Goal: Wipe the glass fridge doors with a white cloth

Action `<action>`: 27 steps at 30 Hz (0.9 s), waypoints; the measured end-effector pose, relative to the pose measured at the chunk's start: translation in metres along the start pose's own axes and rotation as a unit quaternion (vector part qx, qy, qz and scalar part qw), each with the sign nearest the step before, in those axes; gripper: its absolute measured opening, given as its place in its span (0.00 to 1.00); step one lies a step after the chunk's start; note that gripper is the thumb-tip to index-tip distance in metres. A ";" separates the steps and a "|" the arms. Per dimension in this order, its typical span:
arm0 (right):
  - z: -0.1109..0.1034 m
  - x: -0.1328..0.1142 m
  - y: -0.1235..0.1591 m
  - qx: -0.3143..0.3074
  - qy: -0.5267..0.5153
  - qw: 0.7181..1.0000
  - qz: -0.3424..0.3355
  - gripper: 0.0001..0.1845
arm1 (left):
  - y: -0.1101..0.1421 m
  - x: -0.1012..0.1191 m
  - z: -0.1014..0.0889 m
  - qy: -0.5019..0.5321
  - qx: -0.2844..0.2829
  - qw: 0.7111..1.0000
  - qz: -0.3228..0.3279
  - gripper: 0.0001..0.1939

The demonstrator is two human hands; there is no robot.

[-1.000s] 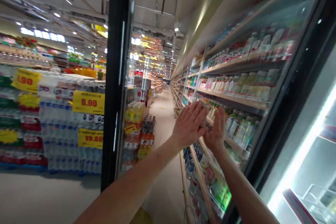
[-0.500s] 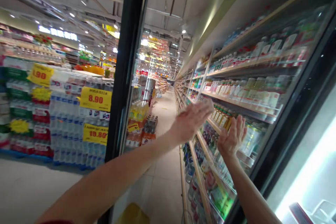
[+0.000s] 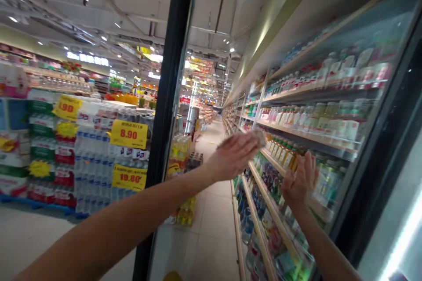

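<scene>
My left hand [image 3: 232,156] reaches across a glass door pane, fingers together and laid flat over a pale cloth [image 3: 260,137]. A whitish edge of the cloth shows past the fingertips; the rest is hidden beneath the hand. To its right, my right hand [image 3: 301,180] is raised with its palm toward the glass and its fingers apart, holding nothing. Whether that palm touches the pane I cannot tell. The door's black frame [image 3: 171,74] stands left of both hands. Behind the hands appear shelves of bottled drinks [image 3: 332,123], seen in or through the glass.
Stacked packs of bottled water [image 3: 94,171] stand on the floor at left, with yellow price signs [image 3: 128,134] on them. An aisle [image 3: 211,197] runs away beyond the pane. A second dark frame edge [image 3: 372,149] and a bright light strip [image 3: 402,246] lie at right.
The view has swung left, so the door frame and stacked drinks sit farther right. My left hand stays on the cloth with little shift across the pane; my right hand stays raised and spread.
</scene>
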State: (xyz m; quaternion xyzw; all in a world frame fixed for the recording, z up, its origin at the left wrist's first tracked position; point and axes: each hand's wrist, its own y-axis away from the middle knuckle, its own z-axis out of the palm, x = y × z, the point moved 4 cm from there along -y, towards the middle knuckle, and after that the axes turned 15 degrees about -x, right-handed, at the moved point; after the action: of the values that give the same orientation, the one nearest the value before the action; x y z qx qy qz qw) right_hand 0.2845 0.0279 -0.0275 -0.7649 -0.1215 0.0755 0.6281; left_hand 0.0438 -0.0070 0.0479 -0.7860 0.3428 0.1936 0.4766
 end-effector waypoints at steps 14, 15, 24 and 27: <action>0.007 0.002 0.001 0.030 0.023 0.999 -0.019 0.30 | -0.026 -0.018 -0.008 -0.070 -0.039 0.997 -0.012 0.24; 0.007 0.002 0.001 0.029 0.025 0.999 -0.020 0.30 | -0.026 -0.021 -0.008 -0.072 -0.049 0.996 0.005 0.23; 0.006 0.001 0.002 0.033 0.026 0.999 -0.026 0.30 | -0.050 -0.083 -0.039 -0.015 0.010 0.965 -0.263 0.27; 0.007 0.002 0.002 0.031 0.019 0.999 -0.022 0.30 | -0.053 -0.026 -0.015 -0.061 -0.066 0.996 0.001 0.25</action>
State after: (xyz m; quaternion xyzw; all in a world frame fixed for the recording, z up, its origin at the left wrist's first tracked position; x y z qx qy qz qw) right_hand 0.2844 0.0346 -0.0312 -0.7435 -0.1241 0.0507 0.6552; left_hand 0.0639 0.0051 0.1037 -0.8022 0.3002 0.2641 0.4435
